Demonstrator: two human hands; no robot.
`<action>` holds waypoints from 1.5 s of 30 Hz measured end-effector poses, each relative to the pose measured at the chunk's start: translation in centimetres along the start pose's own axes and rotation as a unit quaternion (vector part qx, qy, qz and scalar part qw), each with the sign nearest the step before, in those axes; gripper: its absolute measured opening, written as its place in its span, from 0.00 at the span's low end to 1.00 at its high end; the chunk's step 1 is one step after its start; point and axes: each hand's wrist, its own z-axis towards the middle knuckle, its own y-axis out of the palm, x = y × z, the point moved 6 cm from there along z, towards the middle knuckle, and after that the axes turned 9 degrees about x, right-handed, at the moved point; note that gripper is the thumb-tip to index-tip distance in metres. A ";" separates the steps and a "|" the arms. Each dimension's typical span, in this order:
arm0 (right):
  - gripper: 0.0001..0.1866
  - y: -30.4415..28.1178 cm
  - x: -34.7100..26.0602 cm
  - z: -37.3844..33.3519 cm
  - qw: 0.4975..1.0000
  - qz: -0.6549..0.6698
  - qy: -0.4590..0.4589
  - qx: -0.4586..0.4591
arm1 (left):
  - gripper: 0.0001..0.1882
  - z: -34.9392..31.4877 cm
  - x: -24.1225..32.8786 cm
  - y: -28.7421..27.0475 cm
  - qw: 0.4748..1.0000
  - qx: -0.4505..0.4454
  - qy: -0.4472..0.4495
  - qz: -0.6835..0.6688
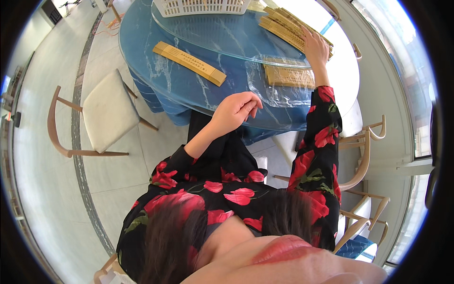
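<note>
My right hand [317,48] reaches to the far right of the table and rests on a pile of long, narrow gold printed paper sleeves [283,29]. Its fingers are spread over the pile, with their tips partly hidden. My left hand [236,111] hovers over the near table edge, fingers curled in and nothing showing in them. One gold printed strip [189,63] lies slantwise on the table, beyond my left hand. Between my hands, nearer the right forearm, a crumpled clear plastic bag [257,87] covers a bundle of gold sleeves [288,75].
The round table [137,38] has a blue marbled cloth under glass, with a raised glass turntable [227,35]. On it, at the far side, stands a white slotted plastic basket [201,7]. A wooden chair [111,111] with a pale seat is at left; several more chairs [364,161] line the right.
</note>
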 end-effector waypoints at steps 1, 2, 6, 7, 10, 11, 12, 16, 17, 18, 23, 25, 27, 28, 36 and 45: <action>0.23 0.8 0.9 -0.2 1.000 -0.022 -0.013 -0.011 | 0.08 0.0 0.3 0.1 1.000 0.000 -0.001 0.010; 0.23 1.6 2.5 -0.5 1.000 -0.022 -0.002 -0.009 | 0.08 0.0 0.4 0.5 1.000 -0.012 0.012 0.015; 0.27 1.9 1.6 -0.7 0.997 -0.049 0.064 -0.003 | 0.07 0.5 0.2 -0.3 0.998 -0.049 -0.006 -0.029; 0.28 1.7 -0.1 -0.2 0.995 -0.055 0.076 0.017 | 0.07 0.8 0.3 -1.0 0.998 -0.046 -0.014 -0.047; 0.29 -1.0 -4.9 0.1 0.994 0.060 0.047 0.074 | 0.03 3.9 3.2 -5.3 0.995 0.021 0.075 0.065; 0.29 -2.3 -6.8 0.1 0.991 0.101 0.031 0.087 | 0.03 5.4 4.5 -7.5 0.993 0.045 0.059 0.087; 0.26 -4.5 -8.5 0.1 0.981 0.146 0.010 0.125 | 0.03 7.1 5.7 -9.7 0.985 0.082 0.092 0.121; 0.23 -7.9 -12.2 -1.6 0.957 0.244 -0.065 0.144 | 0.05 14.2 8.0 -18.7 0.907 0.211 0.189 0.311; 0.23 -7.9 -12.5 -2.0 0.951 0.267 -0.070 0.139 | 0.06 15.5 8.3 -21.2 0.872 0.247 0.206 0.370; 0.22 -7.7 -12.5 -2.4 0.946 0.286 -0.074 0.133 | 0.06 16.7 9.1 -23.2 0.816 0.272 0.250 0.444; 0.20 -6.3 -13.3 -2.7 0.923 0.363 -0.074 0.104 | 0.08 18.4 13.3 -28.0 0.551 0.373 0.425 0.613; 0.20 -5.9 -12.9 -2.9 0.920 0.372 -0.070 0.100 | 0.09 20.1 13.2 -28.9 0.553 0.351 0.404 0.639; 0.19 -5.6 -12.7 -3.0 0.917 0.382 -0.064 0.098 | 0.10 22.1 12.8 -30.2 0.580 0.267 0.364 0.678; 0.19 -5.7 -12.8 -2.8 0.914 0.389 -0.063 0.100 | 0.09 23.2 12.1 -31.6 0.585 0.221 0.370 0.687; 0.14 -5.3 -12.4 -3.1 0.916 0.388 -0.051 0.093 | 0.12 24.4 12.1 -28.6 0.573 0.082 0.424 0.697; 0.13 -5.0 -12.6 -3.0 0.910 0.405 -0.052 0.068 | 0.10 23.4 17.5 -30.8 0.616 0.218 0.347 0.673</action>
